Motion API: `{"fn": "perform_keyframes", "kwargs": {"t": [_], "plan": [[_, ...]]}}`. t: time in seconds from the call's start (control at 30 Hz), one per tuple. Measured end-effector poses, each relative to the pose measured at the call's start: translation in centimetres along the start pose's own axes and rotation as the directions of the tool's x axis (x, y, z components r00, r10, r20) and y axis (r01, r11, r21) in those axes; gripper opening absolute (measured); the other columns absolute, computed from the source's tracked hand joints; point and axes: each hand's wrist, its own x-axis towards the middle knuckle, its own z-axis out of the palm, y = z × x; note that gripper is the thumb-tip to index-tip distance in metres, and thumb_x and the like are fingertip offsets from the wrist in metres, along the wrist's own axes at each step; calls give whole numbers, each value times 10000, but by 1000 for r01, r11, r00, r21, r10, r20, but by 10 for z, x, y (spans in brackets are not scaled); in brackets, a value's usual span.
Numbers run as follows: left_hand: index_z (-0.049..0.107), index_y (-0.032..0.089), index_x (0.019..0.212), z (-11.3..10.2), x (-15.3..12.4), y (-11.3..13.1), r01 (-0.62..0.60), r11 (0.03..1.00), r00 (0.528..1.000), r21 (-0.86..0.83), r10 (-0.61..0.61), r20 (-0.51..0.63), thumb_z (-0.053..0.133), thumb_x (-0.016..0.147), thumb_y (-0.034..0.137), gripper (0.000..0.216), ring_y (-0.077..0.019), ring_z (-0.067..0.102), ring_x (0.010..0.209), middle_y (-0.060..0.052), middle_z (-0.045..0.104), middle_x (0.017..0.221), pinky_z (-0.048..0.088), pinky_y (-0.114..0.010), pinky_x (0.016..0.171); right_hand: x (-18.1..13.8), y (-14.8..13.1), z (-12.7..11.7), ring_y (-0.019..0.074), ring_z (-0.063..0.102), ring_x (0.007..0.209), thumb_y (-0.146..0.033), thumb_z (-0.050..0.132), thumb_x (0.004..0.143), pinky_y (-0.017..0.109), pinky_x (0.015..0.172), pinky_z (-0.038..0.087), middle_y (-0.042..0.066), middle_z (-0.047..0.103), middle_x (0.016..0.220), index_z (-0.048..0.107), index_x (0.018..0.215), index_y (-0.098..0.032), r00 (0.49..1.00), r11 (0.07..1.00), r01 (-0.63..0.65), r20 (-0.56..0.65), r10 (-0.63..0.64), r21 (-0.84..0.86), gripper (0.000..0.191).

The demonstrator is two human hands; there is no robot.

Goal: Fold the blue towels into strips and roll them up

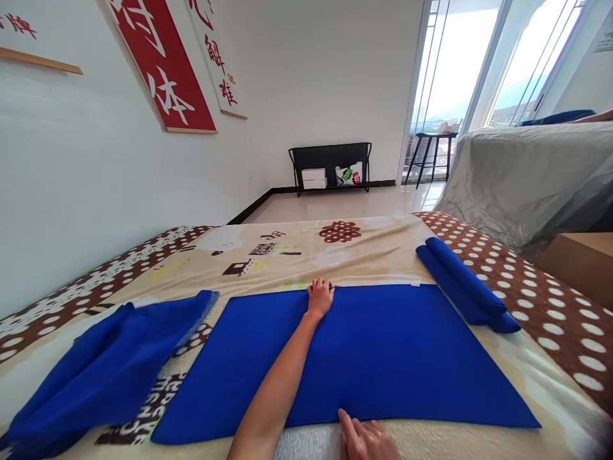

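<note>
A blue cloth (pixel 383 358) lies spread flat as a wide panel on the patterned blanket, with a small pale tag at its far edge. My left hand (pixel 320 297) reaches across it, fingers curled over the middle of that far edge and closed on the fabric. At the near edge, my right hand (pixel 368 439) is bent with a fingertip on the cloth's border; it looks closed on the edge, though its lower part is cut off by the frame. To the left is a crumpled blue cloth (pixel 110 364); to the right, a rolled blue cloth (pixel 464 281).
The blanket (pixel 383 249) has brown polka-dot borders. A cardboard box (pixel 579 265) and a plastic-covered piece of furniture (pixel 536 179) stand at right. Farther off are a black rack (pixel 330 156), a stool (pixel 437 135) and windows. Scrolls (pixel 167 70) hang on the left wall.
</note>
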Motion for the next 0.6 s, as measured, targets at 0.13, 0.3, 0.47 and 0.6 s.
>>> {"fn": "perform_keyframes", "kwargs": {"t": [0.13,0.3,0.47,0.6], "plan": [[583,181,1250,1,11,-1,28,999,999,-30,-26,37,615,945,370,361,-235,622,1098,-94,601,1280,539,-464,924,13,-6,-2,126,539,350,-19,434,779,278,434,338,-46,582,518,595,902,-199,999,999,-38,-2,38,-9,271],[579,175,1255,-2,19,6,89,989,994,-121,-80,74,620,942,370,371,-235,626,1088,-94,604,1272,545,-461,912,31,-11,-13,124,511,332,45,343,834,286,437,301,-49,528,455,515,751,-212,995,997,-68,-68,69,19,320],[579,176,1255,-25,21,13,153,938,988,-311,-145,48,620,942,369,369,-233,628,1082,-94,605,1270,547,-457,907,52,-11,-41,114,516,343,-53,303,950,261,442,356,-63,530,460,575,873,-195,993,988,-62,-93,76,139,317],[579,172,1252,-71,27,9,164,832,978,-531,-207,-22,620,942,370,370,-228,635,1063,-92,612,1254,554,-449,893,76,9,-89,95,674,567,-153,381,990,193,631,507,-24,700,684,599,1009,-201,984,960,-27,-160,75,279,223]]}}
